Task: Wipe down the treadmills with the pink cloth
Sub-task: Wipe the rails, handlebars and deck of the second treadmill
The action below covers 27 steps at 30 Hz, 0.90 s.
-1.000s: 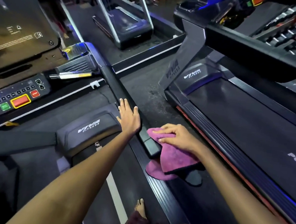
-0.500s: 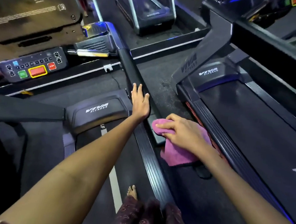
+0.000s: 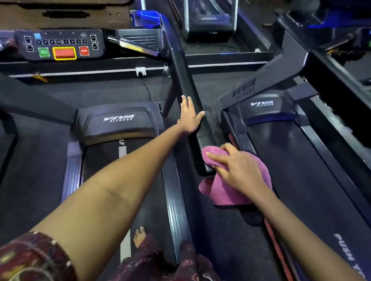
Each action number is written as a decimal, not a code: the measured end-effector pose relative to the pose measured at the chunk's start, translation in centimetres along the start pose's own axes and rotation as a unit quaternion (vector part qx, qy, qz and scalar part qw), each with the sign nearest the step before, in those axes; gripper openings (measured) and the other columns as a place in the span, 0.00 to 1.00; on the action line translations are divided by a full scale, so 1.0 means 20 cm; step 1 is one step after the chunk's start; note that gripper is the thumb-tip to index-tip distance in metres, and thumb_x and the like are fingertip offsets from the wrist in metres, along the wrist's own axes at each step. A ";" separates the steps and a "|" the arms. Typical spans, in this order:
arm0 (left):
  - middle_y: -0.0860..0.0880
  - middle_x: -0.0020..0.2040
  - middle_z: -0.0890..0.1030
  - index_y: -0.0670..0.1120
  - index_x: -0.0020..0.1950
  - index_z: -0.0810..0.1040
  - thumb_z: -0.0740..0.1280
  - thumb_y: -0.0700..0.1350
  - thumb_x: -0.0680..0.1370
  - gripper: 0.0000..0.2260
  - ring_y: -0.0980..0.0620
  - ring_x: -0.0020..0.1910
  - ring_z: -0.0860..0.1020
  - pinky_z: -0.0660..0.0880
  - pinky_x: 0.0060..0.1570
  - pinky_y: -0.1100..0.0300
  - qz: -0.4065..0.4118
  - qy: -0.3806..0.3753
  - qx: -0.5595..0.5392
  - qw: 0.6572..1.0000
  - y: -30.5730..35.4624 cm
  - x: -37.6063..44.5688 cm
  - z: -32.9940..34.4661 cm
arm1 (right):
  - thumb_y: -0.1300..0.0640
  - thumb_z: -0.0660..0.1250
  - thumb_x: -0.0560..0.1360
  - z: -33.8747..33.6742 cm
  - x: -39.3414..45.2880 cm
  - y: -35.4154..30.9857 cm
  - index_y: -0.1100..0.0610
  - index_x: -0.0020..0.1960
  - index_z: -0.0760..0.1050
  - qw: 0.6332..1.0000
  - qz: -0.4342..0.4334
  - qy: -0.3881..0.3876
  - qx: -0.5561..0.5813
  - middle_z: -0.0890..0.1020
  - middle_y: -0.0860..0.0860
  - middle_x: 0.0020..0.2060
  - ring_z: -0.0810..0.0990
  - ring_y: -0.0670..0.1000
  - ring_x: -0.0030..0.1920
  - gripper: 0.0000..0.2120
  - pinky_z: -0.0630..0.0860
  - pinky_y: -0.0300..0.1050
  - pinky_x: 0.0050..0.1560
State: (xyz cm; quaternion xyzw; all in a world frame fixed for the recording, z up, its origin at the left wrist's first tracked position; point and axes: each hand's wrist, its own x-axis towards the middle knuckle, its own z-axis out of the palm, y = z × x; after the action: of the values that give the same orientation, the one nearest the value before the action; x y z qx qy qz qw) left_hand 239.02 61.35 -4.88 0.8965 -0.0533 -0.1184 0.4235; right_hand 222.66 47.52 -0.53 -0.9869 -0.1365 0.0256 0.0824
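The near treadmill has a black upright post. The left hand rests flat against it, fingers straight. The right hand presses the pink cloth on the post's base, fingers slightly curled.

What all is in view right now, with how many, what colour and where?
Pink terry cloth: one, pink, draped over the lower end of the black handrail, under the right hand.
Black padded handrail: one, black, sloping from the console down to centre.
Black treadmill with grey motor cover: one, left, under the person.
Second black treadmill: one, black with a blue glow, right.
Grey-framed treadmill: one, top centre, farther off.
Control panel with red and green buttons: one, upper left.
Bare foot: one, on the left treadmill's belt.
Left hand: open, fingers straight, resting on the handrail.
Right hand: holds the cloth against the handrail.
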 end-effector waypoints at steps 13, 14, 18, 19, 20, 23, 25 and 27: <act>0.50 0.78 0.47 0.55 0.77 0.52 0.57 0.67 0.75 0.34 0.48 0.76 0.51 0.47 0.71 0.35 0.030 -0.011 0.157 0.987 -0.11 0.00 -0.17 | 0.47 0.61 0.78 -0.09 0.21 -0.05 0.45 0.64 0.74 0.994 -0.027 -0.014 -0.108 0.73 0.56 0.53 0.78 0.62 0.46 0.16 0.72 0.52 0.40; 0.48 0.78 0.48 0.55 0.77 0.52 0.57 0.67 0.75 0.34 0.48 0.76 0.51 0.48 0.71 0.35 0.026 -0.020 0.159 0.987 -0.11 0.00 -0.17 | 0.47 0.62 0.77 -0.09 0.17 -0.05 0.44 0.64 0.74 0.991 -0.059 -0.020 -0.118 0.73 0.56 0.52 0.78 0.61 0.43 0.16 0.70 0.50 0.36; 0.39 0.74 0.59 0.59 0.76 0.48 0.55 0.69 0.75 0.34 0.41 0.73 0.59 0.55 0.69 0.39 -0.003 -0.059 0.167 0.984 -0.13 -0.01 -0.19 | 0.50 0.67 0.74 -0.11 0.14 -0.08 0.45 0.59 0.79 0.980 -0.115 -0.042 -0.157 0.76 0.57 0.45 0.78 0.60 0.35 0.14 0.60 0.44 0.29; 0.38 0.73 0.61 0.59 0.76 0.48 0.54 0.69 0.75 0.34 0.40 0.72 0.61 0.57 0.68 0.39 -0.004 -0.063 0.174 0.983 -0.13 -0.01 -0.20 | 0.49 0.65 0.76 -0.11 0.19 -0.09 0.43 0.61 0.77 0.980 -0.107 -0.038 -0.161 0.75 0.56 0.47 0.78 0.60 0.39 0.14 0.60 0.45 0.31; 0.38 0.72 0.62 0.59 0.76 0.48 0.54 0.69 0.75 0.33 0.40 0.72 0.62 0.57 0.68 0.39 -0.003 -0.065 0.181 0.981 -0.13 0.00 -0.21 | 0.47 0.62 0.77 -0.12 0.24 -0.10 0.41 0.63 0.74 0.982 -0.091 -0.036 -0.161 0.74 0.55 0.49 0.78 0.59 0.43 0.15 0.61 0.46 0.34; 0.40 0.74 0.58 0.61 0.76 0.48 0.51 0.68 0.76 0.30 0.43 0.74 0.57 0.53 0.68 0.35 0.005 -0.064 0.204 0.977 -0.12 0.02 -0.24 | 0.45 0.60 0.78 -0.14 0.43 -0.15 0.40 0.63 0.74 0.982 -0.047 -0.041 -0.178 0.72 0.54 0.51 0.78 0.58 0.48 0.14 0.64 0.48 0.39; 0.42 0.77 0.51 0.62 0.75 0.48 0.49 0.66 0.78 0.27 0.46 0.77 0.48 0.49 0.67 0.31 0.010 -0.072 0.221 0.973 -0.12 0.03 -0.26 | 0.46 0.60 0.78 -0.14 0.49 -0.19 0.40 0.61 0.75 0.981 -0.033 -0.051 -0.185 0.72 0.54 0.52 0.78 0.58 0.49 0.13 0.66 0.48 0.41; 0.45 0.78 0.44 0.63 0.75 0.47 0.48 0.65 0.79 0.26 0.46 0.77 0.42 0.46 0.67 0.30 0.008 -0.090 0.241 0.966 -0.11 0.03 -0.28 | 0.46 0.59 0.78 -0.13 0.48 -0.20 0.41 0.60 0.75 0.975 -0.032 -0.064 -0.212 0.72 0.54 0.52 0.78 0.57 0.49 0.12 0.65 0.48 0.41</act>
State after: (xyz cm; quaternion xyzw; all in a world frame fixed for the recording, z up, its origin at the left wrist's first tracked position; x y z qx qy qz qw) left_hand 241.05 66.84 -3.24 0.9573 -0.1256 -0.1787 0.1894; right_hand 230.99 53.49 2.41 -0.9734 -0.1750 0.0568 -0.1364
